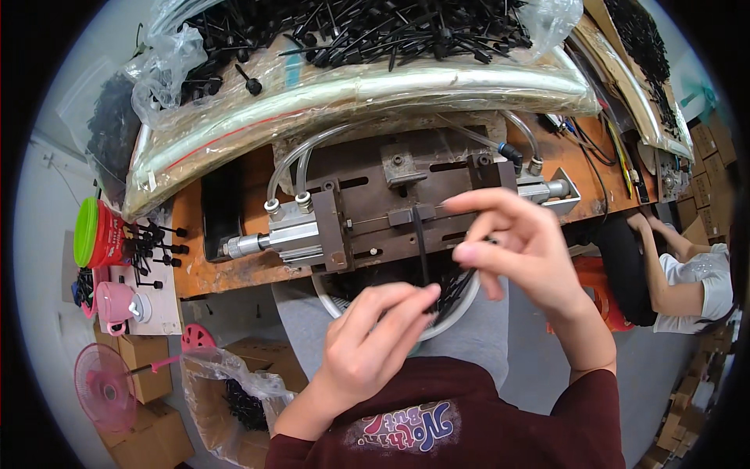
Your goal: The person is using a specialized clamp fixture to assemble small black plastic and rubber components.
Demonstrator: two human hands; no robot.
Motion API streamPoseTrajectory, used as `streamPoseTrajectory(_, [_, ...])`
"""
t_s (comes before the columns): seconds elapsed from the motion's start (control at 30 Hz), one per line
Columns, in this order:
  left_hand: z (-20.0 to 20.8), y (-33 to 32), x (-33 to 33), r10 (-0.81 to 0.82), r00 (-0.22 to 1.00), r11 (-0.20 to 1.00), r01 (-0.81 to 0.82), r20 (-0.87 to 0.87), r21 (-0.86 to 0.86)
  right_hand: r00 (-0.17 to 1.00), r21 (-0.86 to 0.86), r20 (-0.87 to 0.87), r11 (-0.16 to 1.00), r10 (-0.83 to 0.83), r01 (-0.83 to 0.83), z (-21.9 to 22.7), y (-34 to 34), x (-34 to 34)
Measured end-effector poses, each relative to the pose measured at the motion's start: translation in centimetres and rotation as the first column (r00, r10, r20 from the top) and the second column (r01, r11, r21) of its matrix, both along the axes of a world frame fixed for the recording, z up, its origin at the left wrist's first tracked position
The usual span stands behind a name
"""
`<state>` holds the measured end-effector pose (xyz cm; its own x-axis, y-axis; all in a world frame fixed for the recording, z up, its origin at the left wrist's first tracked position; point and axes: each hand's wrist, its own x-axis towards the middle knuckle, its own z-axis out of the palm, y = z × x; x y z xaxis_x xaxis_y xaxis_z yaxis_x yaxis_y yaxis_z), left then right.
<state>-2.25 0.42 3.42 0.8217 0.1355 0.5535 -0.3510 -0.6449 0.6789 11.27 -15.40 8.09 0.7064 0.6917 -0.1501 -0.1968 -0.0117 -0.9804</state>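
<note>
My left hand [371,340] is closed, with its fingertips pinched at the lower end of a thin black rod [422,246]. The rod's upper end lies at a small block [410,216] in the middle of a brown metal fixture [363,199]. My right hand [519,246] hovers just right of the block, thumb and index finger apart. A small dark spot shows among its fingers, too unclear to name. Below the fixture, a white-rimmed tub [457,316] of black pieces sits at my lap, partly hidden by my hands.
Silver air cylinders [297,242] with clear hoses flank the fixture on an orange-brown bench [226,277]. Behind it lies a plastic-lined tray [312,98] heaped with black stemmed parts [344,31]. A pink fan [105,387] stands left; another person [680,273] sits right.
</note>
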Motion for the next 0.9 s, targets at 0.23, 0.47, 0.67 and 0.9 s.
streamPoseTrajectory(0.23, [-2.4,0.1,2.5,0.11,0.994,0.948,-0.097,-0.027,0.303,0.946,0.213,0.265,0.968,-0.187,0.132,0.2,-2.1,-0.6])
streamPoseTrajectory(0.47, [-2.1,0.3,3.4,0.132,0.989,0.892,-0.089,-0.068,0.443,0.932,0.368,0.27,0.92,-0.24,0.13,0.1,-2.8,-2.0])
streamPoseTrajectory(0.67, [-1.9,0.3,3.6,0.146,0.984,0.895,-0.088,-0.101,0.437,0.834,0.306,0.477,0.942,-0.277,0.138,-1.7,-2.6,-3.0])
streamPoseTrajectory(0.9, [-1.2,0.2,3.6,0.167,0.975,0.889,-0.086,-0.144,0.45,0.422,0.0,0.904,0.988,-0.066,0.153,-3.0,-2.0,-2.6])
